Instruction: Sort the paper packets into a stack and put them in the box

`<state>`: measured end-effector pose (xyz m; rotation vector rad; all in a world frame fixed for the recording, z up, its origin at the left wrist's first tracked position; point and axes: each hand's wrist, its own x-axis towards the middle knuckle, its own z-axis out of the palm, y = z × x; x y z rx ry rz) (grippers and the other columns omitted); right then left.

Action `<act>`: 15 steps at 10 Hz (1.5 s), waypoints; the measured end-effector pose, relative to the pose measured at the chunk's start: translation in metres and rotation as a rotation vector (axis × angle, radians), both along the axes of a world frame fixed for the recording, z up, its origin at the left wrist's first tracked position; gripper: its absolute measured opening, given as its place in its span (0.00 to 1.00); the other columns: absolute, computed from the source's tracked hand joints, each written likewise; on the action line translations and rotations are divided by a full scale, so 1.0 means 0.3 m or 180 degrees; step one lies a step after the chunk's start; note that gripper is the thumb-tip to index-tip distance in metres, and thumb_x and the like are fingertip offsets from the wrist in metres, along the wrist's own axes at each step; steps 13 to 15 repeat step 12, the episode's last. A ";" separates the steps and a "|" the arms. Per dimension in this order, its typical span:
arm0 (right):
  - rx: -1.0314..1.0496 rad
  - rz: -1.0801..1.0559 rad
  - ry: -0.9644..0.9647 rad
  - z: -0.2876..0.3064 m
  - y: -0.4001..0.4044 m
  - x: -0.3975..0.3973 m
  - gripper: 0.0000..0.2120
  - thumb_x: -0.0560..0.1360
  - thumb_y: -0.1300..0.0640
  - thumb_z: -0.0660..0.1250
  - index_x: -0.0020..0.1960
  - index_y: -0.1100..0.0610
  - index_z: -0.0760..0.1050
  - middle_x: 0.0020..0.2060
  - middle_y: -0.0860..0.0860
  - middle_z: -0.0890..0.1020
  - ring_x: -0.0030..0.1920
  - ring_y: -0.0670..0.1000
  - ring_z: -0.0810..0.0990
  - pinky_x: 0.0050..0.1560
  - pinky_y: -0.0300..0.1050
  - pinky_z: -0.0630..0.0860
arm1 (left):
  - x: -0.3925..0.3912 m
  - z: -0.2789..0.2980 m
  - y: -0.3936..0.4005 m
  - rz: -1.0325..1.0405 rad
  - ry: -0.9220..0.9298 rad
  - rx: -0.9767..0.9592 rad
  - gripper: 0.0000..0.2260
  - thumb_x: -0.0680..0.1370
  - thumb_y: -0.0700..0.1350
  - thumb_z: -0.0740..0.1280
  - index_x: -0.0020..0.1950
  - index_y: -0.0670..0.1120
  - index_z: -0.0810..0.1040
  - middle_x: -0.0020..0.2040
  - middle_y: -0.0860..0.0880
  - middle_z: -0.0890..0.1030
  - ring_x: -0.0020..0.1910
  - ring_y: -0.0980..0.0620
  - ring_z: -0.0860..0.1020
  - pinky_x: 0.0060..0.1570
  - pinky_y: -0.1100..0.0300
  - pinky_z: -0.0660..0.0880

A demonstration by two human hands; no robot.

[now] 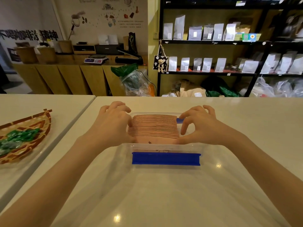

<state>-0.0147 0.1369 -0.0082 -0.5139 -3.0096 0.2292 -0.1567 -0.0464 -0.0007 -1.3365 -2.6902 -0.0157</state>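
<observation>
A row of several pink paper packets [154, 126] stands on edge inside a clear plastic box [164, 146] with blue clip handles [166, 158] at the middle of the white table. My left hand [113, 123] presses against the left end of the packets, fingers curled over the box's far left corner. On the right end rests my right hand [198, 123], its fingertips touching the packets' edges and the box's right side. Both hands squeeze the stack between them.
A woven bamboo tray [24, 136] with green wrapped items lies on the adjoining table at the left. Beyond the table's far edge stand a wooden counter [73, 76] and black shelves [213, 41] with pouches. White tabletop [155, 194] stretches in front of the box.
</observation>
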 end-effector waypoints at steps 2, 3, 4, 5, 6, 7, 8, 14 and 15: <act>-0.0023 0.0109 -0.0141 -0.019 -0.006 -0.008 0.06 0.67 0.46 0.69 0.34 0.47 0.77 0.59 0.43 0.76 0.65 0.47 0.62 0.70 0.57 0.41 | 0.003 -0.001 0.006 0.0071 -0.0034 -0.0003 0.20 0.66 0.58 0.70 0.55 0.51 0.78 0.68 0.50 0.68 0.71 0.49 0.57 0.69 0.46 0.55; 0.0014 0.0118 -0.0053 -0.021 -0.008 -0.011 0.07 0.67 0.46 0.69 0.34 0.48 0.77 0.57 0.42 0.78 0.65 0.46 0.63 0.70 0.57 0.41 | -0.002 0.000 0.004 0.0053 -0.0128 0.0038 0.20 0.66 0.57 0.71 0.55 0.51 0.77 0.68 0.50 0.69 0.70 0.49 0.58 0.68 0.47 0.57; -0.0015 0.0099 -0.0087 -0.020 -0.009 -0.009 0.07 0.68 0.47 0.69 0.38 0.49 0.80 0.57 0.43 0.78 0.65 0.47 0.63 0.70 0.58 0.40 | -0.001 0.004 0.005 0.0061 -0.0192 0.0028 0.21 0.66 0.57 0.71 0.55 0.51 0.77 0.67 0.50 0.69 0.69 0.49 0.59 0.68 0.48 0.58; -0.0113 0.0083 -0.0104 -0.016 -0.010 -0.005 0.07 0.68 0.46 0.68 0.42 0.49 0.80 0.57 0.43 0.78 0.65 0.47 0.65 0.70 0.58 0.39 | 0.000 0.007 0.005 0.0052 -0.0274 0.0028 0.21 0.66 0.57 0.71 0.56 0.51 0.77 0.67 0.50 0.70 0.68 0.49 0.60 0.67 0.48 0.59; -0.0310 0.0057 -0.0034 -0.013 -0.011 -0.001 0.06 0.68 0.46 0.68 0.41 0.48 0.80 0.55 0.44 0.80 0.63 0.46 0.68 0.70 0.58 0.40 | -0.003 0.012 -0.004 0.0051 -0.0455 0.0059 0.22 0.66 0.56 0.71 0.57 0.50 0.77 0.66 0.50 0.70 0.67 0.50 0.61 0.66 0.50 0.61; -0.0361 0.0038 0.0022 -0.013 -0.018 0.002 0.08 0.69 0.46 0.68 0.42 0.49 0.81 0.54 0.44 0.80 0.61 0.46 0.69 0.70 0.57 0.41 | -0.003 0.015 -0.009 0.0061 -0.0515 0.0072 0.21 0.66 0.56 0.71 0.56 0.51 0.77 0.66 0.50 0.70 0.67 0.50 0.61 0.66 0.50 0.61; -0.0423 0.0010 -0.0068 -0.010 -0.020 0.004 0.09 0.69 0.45 0.67 0.44 0.49 0.81 0.55 0.43 0.80 0.62 0.46 0.69 0.71 0.58 0.41 | 0.002 0.016 -0.008 0.0065 -0.0492 0.0073 0.21 0.66 0.56 0.71 0.56 0.50 0.77 0.66 0.50 0.70 0.67 0.50 0.62 0.66 0.50 0.62; -0.0808 0.0116 0.1497 0.239 -0.064 0.185 0.15 0.66 0.46 0.69 0.52 0.44 0.75 0.50 0.40 0.79 0.53 0.42 0.75 0.49 0.36 0.71 | 0.042 0.065 -0.017 -0.0233 -0.1173 0.1419 0.19 0.71 0.52 0.67 0.61 0.53 0.72 0.61 0.54 0.74 0.58 0.57 0.69 0.56 0.61 0.68; -0.0808 0.0116 0.1497 0.239 -0.064 0.185 0.15 0.66 0.46 0.69 0.52 0.44 0.75 0.50 0.40 0.79 0.53 0.42 0.75 0.49 0.36 0.71 | 0.042 0.065 -0.017 -0.0233 -0.1173 0.1419 0.19 0.71 0.52 0.67 0.61 0.53 0.72 0.61 0.54 0.74 0.58 0.57 0.69 0.56 0.61 0.68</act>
